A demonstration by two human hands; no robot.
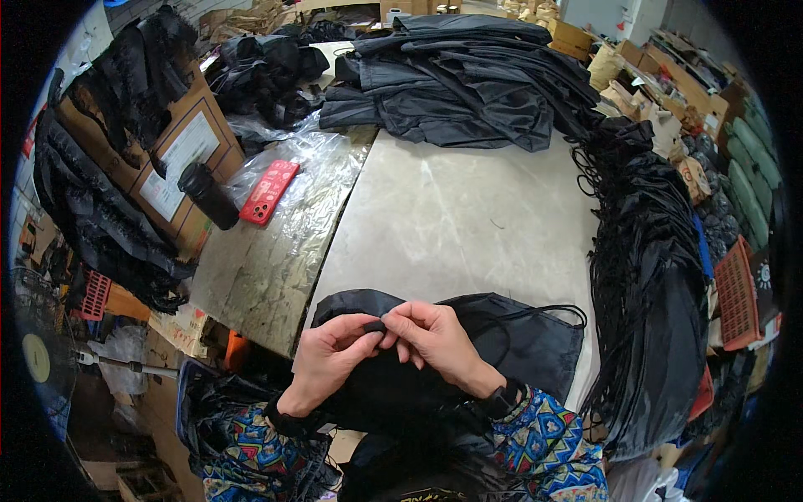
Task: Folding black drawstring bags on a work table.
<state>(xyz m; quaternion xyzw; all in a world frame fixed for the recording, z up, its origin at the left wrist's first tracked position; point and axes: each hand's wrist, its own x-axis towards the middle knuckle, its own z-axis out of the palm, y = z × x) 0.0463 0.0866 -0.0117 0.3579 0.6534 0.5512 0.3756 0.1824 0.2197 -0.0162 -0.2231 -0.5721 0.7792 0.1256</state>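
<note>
The counter (468, 217) spreads out ahead, pale and bare in the middle. A far pile (460, 75) of black fabric lies across its back edge, and a side pile (657, 309) with dangling cords hangs over its right side. If those cords snagged on a sleeve, the side pile could slide off. At the left stands a carton (188, 138) draped with black strips.

A black cloth (535, 347) lies on the near edge, partly beneath the hands. Its front part drops out of clear sight, so its own weight might drag it toward the lap. The left hand (330, 356) and right hand (431, 335) meet above it.

A cup (207, 194) and a red phone (269, 192) sit beside the carton, apart from the work. A cord (559, 308) curves over the cloth's right part; a careless pull could tangle it.

Smallest is the black piece (375, 327), just above the cloth, pinched between the left fingers. The right fingers are bunched against its end; I cannot tell whether they grip it. Being tiny and dark, it could slip and be lost against the black cloth.
</note>
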